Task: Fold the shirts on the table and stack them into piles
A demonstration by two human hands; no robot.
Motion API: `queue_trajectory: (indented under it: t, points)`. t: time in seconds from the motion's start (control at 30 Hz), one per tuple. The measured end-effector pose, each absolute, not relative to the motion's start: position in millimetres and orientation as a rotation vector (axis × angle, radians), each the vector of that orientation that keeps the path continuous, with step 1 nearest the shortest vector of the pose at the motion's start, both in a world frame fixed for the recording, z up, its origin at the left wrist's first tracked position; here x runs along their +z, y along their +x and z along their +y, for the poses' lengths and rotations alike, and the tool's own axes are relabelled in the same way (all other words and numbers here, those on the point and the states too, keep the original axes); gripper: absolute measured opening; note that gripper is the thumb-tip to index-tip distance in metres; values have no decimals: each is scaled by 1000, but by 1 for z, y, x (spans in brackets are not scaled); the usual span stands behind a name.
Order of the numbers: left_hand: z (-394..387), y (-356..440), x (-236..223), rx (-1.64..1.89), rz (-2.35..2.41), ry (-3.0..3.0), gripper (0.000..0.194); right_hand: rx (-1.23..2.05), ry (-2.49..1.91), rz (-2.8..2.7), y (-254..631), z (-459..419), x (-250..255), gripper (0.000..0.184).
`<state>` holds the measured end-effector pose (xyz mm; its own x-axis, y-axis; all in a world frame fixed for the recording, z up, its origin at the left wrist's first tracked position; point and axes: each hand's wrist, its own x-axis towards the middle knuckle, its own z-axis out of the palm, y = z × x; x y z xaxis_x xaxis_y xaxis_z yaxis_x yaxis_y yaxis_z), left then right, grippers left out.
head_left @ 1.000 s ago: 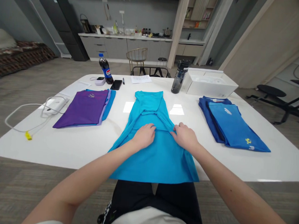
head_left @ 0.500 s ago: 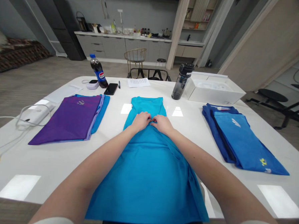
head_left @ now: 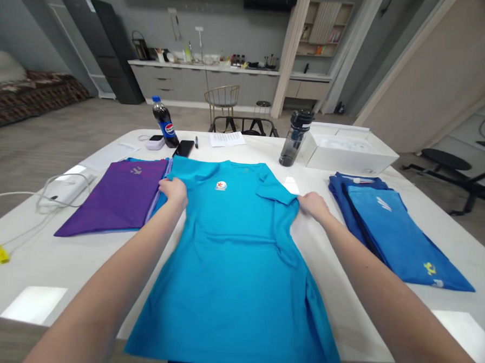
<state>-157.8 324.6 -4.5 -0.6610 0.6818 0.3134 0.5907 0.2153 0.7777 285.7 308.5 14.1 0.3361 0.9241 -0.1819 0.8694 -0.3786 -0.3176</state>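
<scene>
A turquoise T-shirt (head_left: 234,257) lies spread out, front up, on the white table (head_left: 100,261), its hem hanging over the near edge. A small round logo shows on its chest. My left hand (head_left: 174,191) is closed on the shirt's left sleeve, over the edge of the purple pile. My right hand (head_left: 314,205) is closed on the right sleeve edge, which is partly folded over.
A folded purple shirt (head_left: 117,199) lies at the left, folded blue shirts (head_left: 390,232) at the right. Behind stand a cola bottle (head_left: 163,122), a phone (head_left: 184,148), a paper sheet (head_left: 227,139), a dark water bottle (head_left: 293,138) and a white box (head_left: 350,149). A white device with cable (head_left: 65,188) sits far left.
The shirt was folded narrow with both hands together at its middle. Now my hands have moved apart to the sides and the shirt is opened out wide, showing its chest logo.
</scene>
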Motion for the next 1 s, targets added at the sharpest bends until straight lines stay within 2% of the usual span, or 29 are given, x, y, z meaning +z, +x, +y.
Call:
queue_trajectory:
  t: [0.1, 0.2, 0.3, 0.43, 0.53, 0.63, 0.73, 0.87, 1.0]
  points:
    - [303, -145, 0, 1412, 2462, 1506, 48, 254, -2318, -1688, 293, 301, 7, 37]
    - [299, -114, -1, 992, 2148, 2113, 47, 88, -1944, -1991, 264, 298, 2, 45]
    - [314, -92, -9, 582, 2067, 2235, 53, 84, -1823, -2291, 229, 303, -2, 52]
    - [334, -94, -26, 326, 2060, 2177, 70, -31, -1903, -2393, 219, 313, -3, 33]
    - [339, -103, -33, 246, 2072, 2094, 74, -39, -2099, -2119, 246, 324, 2, 37]
    - [339, -107, -33, 232, 2160, 1998, 76, 27, -2452, -1529, 296, 341, 10, 44]
    - [339, -104, -30, 224, 2238, 1922, 78, 42, -2601, -1291, 343, 355, 16, 40]
    - [347, -97, -29, 249, 2253, 2027, 76, -238, -2406, -1536, 343, 358, 18, 42]
    - [365, -93, -33, 260, 2147, 2216, 70, -46, -2059, -2096, 282, 361, 8, 44]
